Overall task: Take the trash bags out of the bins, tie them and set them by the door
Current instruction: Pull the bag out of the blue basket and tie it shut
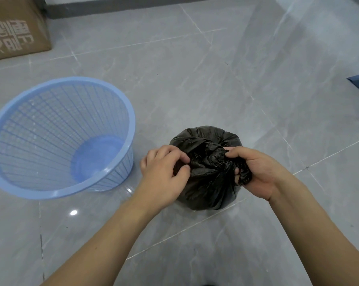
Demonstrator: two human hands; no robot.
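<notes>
I see the crumpled black plastic trash bag on the grey tiled floor (out of the bin). My left hand and right hand pinch its gathered top with curled fingers. 1 empty light-blue plastic mesh bin stands just beside it.

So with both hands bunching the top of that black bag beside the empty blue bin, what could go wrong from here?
1. The thin plastic of the black trash bag looks stretched where the left hand and right hand pinch it; a hard pull might tear it.
2. No finished knot shows; if left loose, the bag could open when carried.
3. The blue bin leans tilted close by the left forearm and might get knocked.
</notes>
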